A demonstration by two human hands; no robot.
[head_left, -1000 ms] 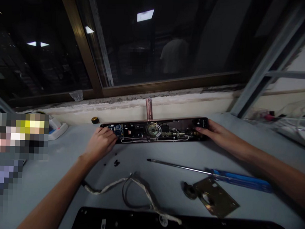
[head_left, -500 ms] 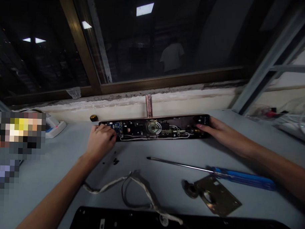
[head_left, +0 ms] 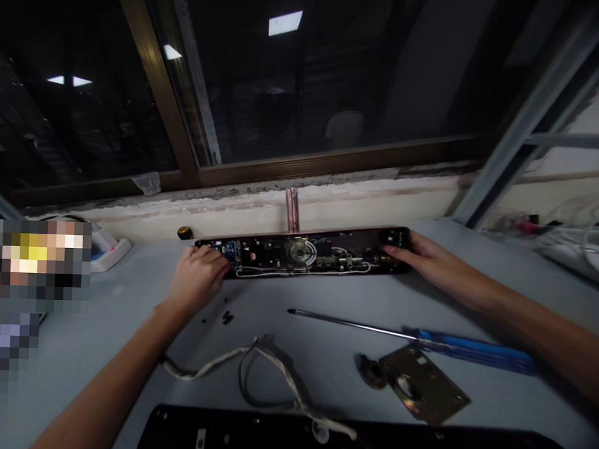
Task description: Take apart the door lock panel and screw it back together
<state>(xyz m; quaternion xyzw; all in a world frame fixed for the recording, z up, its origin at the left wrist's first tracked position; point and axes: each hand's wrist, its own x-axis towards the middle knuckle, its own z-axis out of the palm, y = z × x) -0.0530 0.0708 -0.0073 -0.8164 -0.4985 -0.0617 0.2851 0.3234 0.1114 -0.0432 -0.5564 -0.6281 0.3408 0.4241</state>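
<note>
A long dark lock panel (head_left: 308, 254) lies open side up on the grey table, showing a blue circuit board, a round metal part and white wires. My left hand (head_left: 197, 280) is curled over the panel's left end, fingers closed on its edge. At the right end, my right hand (head_left: 428, 258) grips the panel with the thumb on top. A copper-coloured handle (head_left: 291, 210) sticks up behind the panel.
A blue-handled screwdriver (head_left: 437, 344) lies in front of the panel. Nearer me are a brass plate (head_left: 424, 389), a dark ring (head_left: 371, 371), small black screws (head_left: 226, 317), a white cable (head_left: 255, 373) and a black panel (head_left: 321, 441). A window sill (head_left: 281, 197) runs behind.
Both hands stay on the panel's ends. The panel has shifted only slightly, and the view has moved a little.
</note>
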